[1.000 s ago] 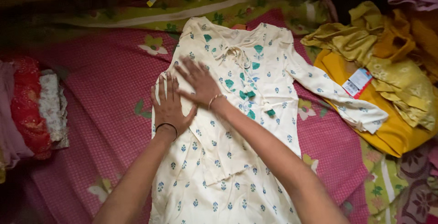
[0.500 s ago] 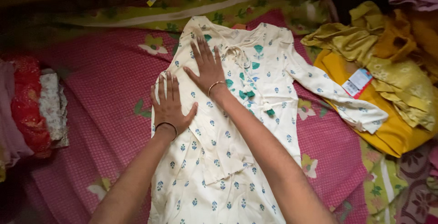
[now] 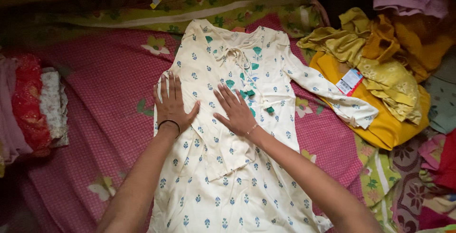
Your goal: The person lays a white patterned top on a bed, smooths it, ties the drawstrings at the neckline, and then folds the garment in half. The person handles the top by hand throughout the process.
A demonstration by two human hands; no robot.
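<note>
Hands lie flat on a cream dress (image 3: 237, 166) spread front-up on a pink bedsheet (image 3: 99, 114). Left hand (image 3: 172, 105) presses the dress's folded-in sleeve at its left edge, fingers together. Right hand (image 3: 237, 112) rests mid-chest beside the green tassels (image 3: 247, 94), fingers spread, gripping nothing. Yellow clothes (image 3: 380, 71) sit heaped at right.

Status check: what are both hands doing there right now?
Left hand and right hand flat, open on cream dress. One sleeve spread onto yellow clothes. Nothing in the way.
</note>
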